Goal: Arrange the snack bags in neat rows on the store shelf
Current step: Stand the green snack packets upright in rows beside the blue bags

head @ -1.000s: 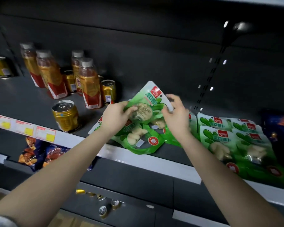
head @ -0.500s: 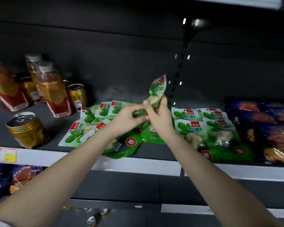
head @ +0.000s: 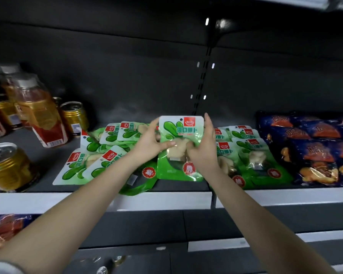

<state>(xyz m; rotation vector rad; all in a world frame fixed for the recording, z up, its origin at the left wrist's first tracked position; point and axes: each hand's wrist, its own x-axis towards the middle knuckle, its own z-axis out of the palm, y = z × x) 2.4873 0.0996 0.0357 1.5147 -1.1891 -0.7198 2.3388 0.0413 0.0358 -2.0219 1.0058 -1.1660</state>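
Holding a green snack bag [head: 181,131] upright over the middle of the shelf [head: 166,200], the person grips it from both sides with its printed front facing the camera. The left hand [head: 149,143] wraps round the bag's left edge, thumb laid across the front near the clear window. The right hand [head: 201,153] clasps the right edge, its thumb also on the front and one finger pointing straight up along the side. The bag's lower edge sits low by the shelf board; whether it touches cannot be told.

To the left of the held bag lies a loose heap [head: 91,161] of the same green bags, flat, overlapping and turned at different angles, with one sagging over the shelf's white front rim. To the right a tidier group [head: 253,155] of green bags lies flat in overlapping rows, tops toward the back wall. Just beside that group are dark blue bags [head: 309,149], also lying flat. Far left stand bottles [head: 40,115] with red labels and gold cans [head: 7,165]. More dark bags [head: 4,228] show on the shelf below.
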